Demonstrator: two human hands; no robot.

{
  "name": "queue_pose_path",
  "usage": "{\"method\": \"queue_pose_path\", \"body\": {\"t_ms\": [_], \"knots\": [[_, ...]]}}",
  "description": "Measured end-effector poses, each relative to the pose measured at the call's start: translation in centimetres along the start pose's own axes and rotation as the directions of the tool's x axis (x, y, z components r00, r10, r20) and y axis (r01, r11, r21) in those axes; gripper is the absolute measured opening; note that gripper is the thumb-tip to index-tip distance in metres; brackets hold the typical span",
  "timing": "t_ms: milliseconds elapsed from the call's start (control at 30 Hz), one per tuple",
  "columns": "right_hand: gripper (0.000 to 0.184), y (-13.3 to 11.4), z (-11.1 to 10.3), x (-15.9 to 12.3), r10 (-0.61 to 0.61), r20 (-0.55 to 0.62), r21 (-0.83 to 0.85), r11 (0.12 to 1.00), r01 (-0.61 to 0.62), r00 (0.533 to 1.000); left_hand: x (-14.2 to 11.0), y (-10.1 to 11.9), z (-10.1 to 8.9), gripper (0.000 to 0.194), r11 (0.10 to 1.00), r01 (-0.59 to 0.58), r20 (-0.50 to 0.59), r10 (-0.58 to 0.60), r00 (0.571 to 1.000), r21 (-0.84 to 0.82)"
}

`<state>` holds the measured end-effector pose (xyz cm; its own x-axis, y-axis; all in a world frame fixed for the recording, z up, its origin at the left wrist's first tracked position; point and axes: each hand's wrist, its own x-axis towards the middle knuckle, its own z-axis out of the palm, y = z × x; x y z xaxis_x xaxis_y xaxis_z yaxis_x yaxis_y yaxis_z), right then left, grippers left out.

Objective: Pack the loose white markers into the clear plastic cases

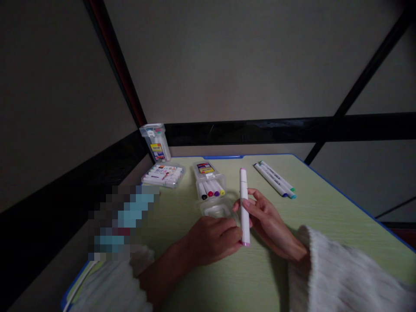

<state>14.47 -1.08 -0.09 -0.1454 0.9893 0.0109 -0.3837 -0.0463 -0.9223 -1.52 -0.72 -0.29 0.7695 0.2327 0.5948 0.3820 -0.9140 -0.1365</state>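
Note:
A long white marker with pink ends (244, 203) is held over the pale green table (325, 216), pointing away from me. My right hand (269, 223) grips its middle from the right, fingers curled around it. My left hand (212, 238) is closed at its near pink end, fingers pinching there. Just beyond the hands lies an open clear plastic marker box (209, 180) with several coloured markers inside, its clear lid (217, 210) hinged toward me. I wear white knitted sleeves.
Three loose markers (275, 179) lie at the back right of the table. A flat pack of markers (163, 174) lies at the back left, and another clear marker case (156, 142) stands upright behind it. A blurred patch covers the left edge.

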Motion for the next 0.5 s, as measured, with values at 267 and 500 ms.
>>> {"method": "queue_pose_path", "body": {"t_ms": [267, 500], "knots": [[0.029, 0.25, -0.23, 0.0, -0.003, 0.051, -0.012, 1.0, 0.004, 0.999, 0.19, 0.32, 0.27, 0.025, 1.0, -0.027, -0.044, 0.027, 0.999, -0.009], [0.028, -0.07, -0.06, -0.2, 0.057, 0.076, -0.07, 0.996, -0.051, 0.996, 0.26, 0.41, 0.36, 0.027, 0.998, -0.054, -0.033, 0.053, 0.998, -0.025]]}}
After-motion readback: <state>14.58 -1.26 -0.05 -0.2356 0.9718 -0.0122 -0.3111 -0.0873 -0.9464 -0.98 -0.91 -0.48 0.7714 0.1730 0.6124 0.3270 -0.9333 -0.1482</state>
